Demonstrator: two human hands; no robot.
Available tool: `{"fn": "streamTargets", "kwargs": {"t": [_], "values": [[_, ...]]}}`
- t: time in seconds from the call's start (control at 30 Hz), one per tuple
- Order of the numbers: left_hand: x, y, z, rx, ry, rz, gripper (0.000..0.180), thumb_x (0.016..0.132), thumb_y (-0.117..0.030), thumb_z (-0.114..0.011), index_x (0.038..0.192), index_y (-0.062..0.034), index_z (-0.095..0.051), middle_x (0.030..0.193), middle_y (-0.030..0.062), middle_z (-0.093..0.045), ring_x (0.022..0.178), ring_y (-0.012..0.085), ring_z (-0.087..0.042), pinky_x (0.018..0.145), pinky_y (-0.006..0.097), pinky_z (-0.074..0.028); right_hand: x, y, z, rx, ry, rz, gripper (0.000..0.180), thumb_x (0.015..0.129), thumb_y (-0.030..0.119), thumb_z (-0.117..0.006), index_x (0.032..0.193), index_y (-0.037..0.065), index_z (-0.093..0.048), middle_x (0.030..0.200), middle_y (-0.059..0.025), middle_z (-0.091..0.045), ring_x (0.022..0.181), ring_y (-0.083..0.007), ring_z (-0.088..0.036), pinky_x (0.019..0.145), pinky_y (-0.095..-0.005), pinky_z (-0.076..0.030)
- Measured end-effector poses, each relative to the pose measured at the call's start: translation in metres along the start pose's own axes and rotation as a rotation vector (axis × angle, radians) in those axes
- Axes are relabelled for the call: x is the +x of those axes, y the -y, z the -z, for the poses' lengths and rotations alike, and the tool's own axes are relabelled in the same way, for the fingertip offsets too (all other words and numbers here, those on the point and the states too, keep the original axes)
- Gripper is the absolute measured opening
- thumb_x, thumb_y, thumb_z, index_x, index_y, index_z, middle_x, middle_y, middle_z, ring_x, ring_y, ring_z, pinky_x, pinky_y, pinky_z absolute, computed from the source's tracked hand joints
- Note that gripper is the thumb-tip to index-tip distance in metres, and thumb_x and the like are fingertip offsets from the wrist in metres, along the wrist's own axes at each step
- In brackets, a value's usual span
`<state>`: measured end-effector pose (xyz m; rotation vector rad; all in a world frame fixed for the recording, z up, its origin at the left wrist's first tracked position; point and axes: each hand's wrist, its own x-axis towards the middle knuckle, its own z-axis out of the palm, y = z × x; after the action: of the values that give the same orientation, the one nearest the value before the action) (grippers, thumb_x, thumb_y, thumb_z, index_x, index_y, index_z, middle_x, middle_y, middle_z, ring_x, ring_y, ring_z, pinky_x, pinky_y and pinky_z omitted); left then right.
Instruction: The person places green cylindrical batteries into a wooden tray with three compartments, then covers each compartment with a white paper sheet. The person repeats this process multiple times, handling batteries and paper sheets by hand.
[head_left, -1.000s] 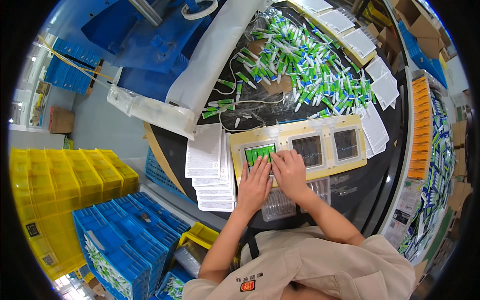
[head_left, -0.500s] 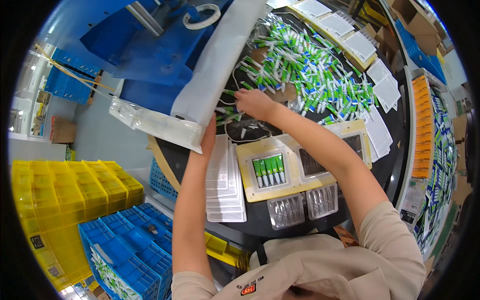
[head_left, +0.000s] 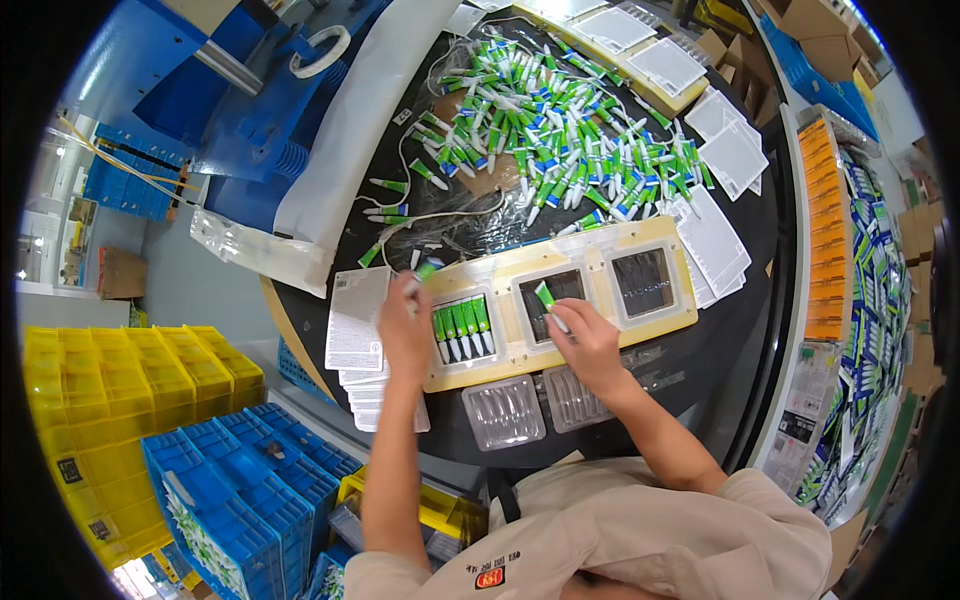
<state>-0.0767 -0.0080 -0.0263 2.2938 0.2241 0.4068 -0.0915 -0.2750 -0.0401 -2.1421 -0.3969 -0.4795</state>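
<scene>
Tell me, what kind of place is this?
Probably a packing workshop: lots of small green tubes are heaped on a black table, some sit lined up in a yellow frame, and blue crates stand nearby.

The right grip (head_left: 590,345) holds a green-and-white tube (head_left: 544,294).

Yel. frame (head_left: 684,300) lies flat, 3 windows (head_left: 643,282); L one has grn tubes (head_left: 461,318) side by side, wht tips to near edge. R tube (head_left: 545,294), grn w/ wht tip, held tilted at mid window. L tube (head_left: 427,271), blurred, held nr frame's L end.
</scene>
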Motion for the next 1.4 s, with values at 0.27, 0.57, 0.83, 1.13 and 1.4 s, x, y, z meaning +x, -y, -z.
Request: {"fn": "streamTargets", "kwargs": {"t": [0.27, 0.57, 0.83, 1.13, 1.4], "values": [[-0.079, -0.08, -0.048, 0.06, -0.076, -0.357, 0.034, 0.08, 0.004, -0.076, 0.113, -0.0035, -0.071, 0.098, 0.0141, -0.069, 0.084, 0.0313, -0.067, 0.074, 0.04, -0.054, 0.001, -0.005, -0.012, -0.092, 0.025, 0.016, 0.023, 0.08, 0.002, -0.076, 0.102, 0.0, -0.07, 0.093, -0.013, -0.066, 0.076, -0.032, -0.067, 0.067, -0.0404, -0.055], [-0.066, -0.074, -0.065, 0.218, 0.129, -0.598, 0.039, 0.08, -0.004, -0.067, 0.119, -0.0016, -0.069, 0.113, 0.0128, -0.065, 0.106, 0.0301, -0.064, 0.089, 0.042, -0.051, 0.002, 0.001, -0.006, -0.107, 0.078, -0.12, 0.028, 0.083, 0.005, -0.076, 0.109, 0.001, -0.069, 0.096, -0.0134, -0.065, 0.076, -0.0328, -0.067, 0.064, -0.0398, -0.054], [-0.067, -0.064, -0.067, 0.224, 0.24, -0.542, 0.046, 0.082, -0.004, -0.067, 0.129, -0.0042, -0.064, 0.131, 0.009, -0.066, 0.126, 0.0268, -0.059, 0.113, 0.049, -0.04, 0.001, 0.004, -0.008, -0.074, 0.128, -0.094, 0.031, 0.083, 0.004, -0.074, 0.113, 0.001, -0.07, 0.1, -0.015, -0.064, 0.081, -0.0344, -0.067, 0.071, -0.0417, -0.055], [0.021, -0.072, -0.086, 0.08, 0.131, -0.366, 0.03, 0.086, -0.008, -0.071, 0.116, -0.0051, -0.067, 0.112, 0.0115, -0.07, 0.104, 0.033, -0.065, 0.093, 0.044, -0.051, 0.179, -0.093, 0.021, -0.453, 0.758, -0.005, 0.013, 0.073, 0.012, -0.081, 0.084, 0.007, -0.076, 0.087, -0.0135, -0.07, 0.082, -0.0345, -0.07, 0.071, -0.0448, -0.055], [0.125, -0.079, -0.153, 0.522, 0.405, -0.325, 0.017, 0.079, -0.024, -0.075, 0.079, -0.0074, -0.074, 0.084, 0.0159, -0.072, 0.08, 0.0375, -0.07, 0.072, 0.048, -0.056, 0.205, -0.075, -0.03, -0.794, 1.066, 0.391, 0.011, 0.081, 0.017, -0.07, 0.086, 0.012, -0.078, 0.092, -0.0115, -0.076, 0.09, -0.0295, -0.075, 0.074, -0.0431, -0.059]]}}
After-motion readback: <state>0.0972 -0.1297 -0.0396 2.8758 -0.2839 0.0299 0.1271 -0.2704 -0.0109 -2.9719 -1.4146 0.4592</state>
